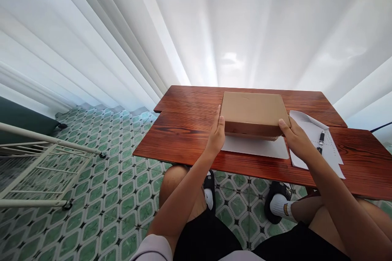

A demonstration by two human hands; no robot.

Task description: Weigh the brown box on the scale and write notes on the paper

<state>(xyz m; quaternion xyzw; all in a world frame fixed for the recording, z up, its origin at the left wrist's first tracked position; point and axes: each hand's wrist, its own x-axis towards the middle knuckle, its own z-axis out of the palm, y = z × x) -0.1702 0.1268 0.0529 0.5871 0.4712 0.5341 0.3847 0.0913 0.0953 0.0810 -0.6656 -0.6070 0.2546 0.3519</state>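
A closed brown cardboard box (254, 108) is held between my two hands over the wooden table. My left hand (217, 133) presses flat along its left side, thumb at the near left corner. On the opposite side, my right hand (293, 134) grips the near right corner, with the thumb on the front edge. Beneath the box lies a flat, light grey panel (254, 149), partly covered by it; I cannot tell exactly what it is. The box appears slightly raised above this panel at the front. Its underside is hidden.
The reddish-brown table (177, 138) has a stepped left edge. White paper sheets (301, 140) with a black pen (320, 142) lie right of the box. A white curtain (196, 28) hangs behind. At left stands a white wheeled rack (45, 171) on green tiles.
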